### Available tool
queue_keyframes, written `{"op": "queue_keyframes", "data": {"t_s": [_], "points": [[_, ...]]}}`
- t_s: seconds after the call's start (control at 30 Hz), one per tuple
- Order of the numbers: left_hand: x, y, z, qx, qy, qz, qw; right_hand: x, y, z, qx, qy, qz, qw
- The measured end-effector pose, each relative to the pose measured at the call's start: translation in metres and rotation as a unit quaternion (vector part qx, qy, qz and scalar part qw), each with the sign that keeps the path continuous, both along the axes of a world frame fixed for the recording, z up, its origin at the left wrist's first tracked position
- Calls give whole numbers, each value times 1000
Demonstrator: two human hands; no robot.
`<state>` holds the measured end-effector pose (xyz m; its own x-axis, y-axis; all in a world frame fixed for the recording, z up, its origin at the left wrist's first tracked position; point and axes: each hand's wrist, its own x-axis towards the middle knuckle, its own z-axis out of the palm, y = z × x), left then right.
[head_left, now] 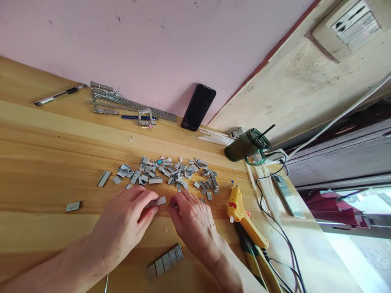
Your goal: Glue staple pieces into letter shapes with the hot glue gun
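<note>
Fingers of the left hand (126,215) pinch a grey metal strip (161,201), the right hand (194,215) hiding its grip; a segmented grey row (166,261) looks joined lower centre, metal pieces (174,178) loose mid-frame.

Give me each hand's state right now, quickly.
Left hand: closed, pinching a grey metal strip.
Right hand: fingers closed, seemingly on a small grey piece, mostly hidden.
</note>
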<state>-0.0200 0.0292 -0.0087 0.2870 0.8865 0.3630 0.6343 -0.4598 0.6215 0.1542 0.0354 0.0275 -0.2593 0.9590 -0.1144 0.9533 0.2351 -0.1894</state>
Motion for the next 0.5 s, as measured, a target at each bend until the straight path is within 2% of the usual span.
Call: {"op": "queue_keyframes", "data": {"t_s": [0.13,0.27,0.37,0.5], "points": [[3,-3,-1,-4,14,-12,1000,17,-12,0,-26,54,8,998],[6,-6,2,-2,75,-48,996,34,-20,-3,-59,134,34,989],[8,-7,7,8,122,-77,989,37,-19,-7,-36,158,52,985],[8,-8,12,33,171,-76,982,36,-17,-10,-11,169,53,984]]}}
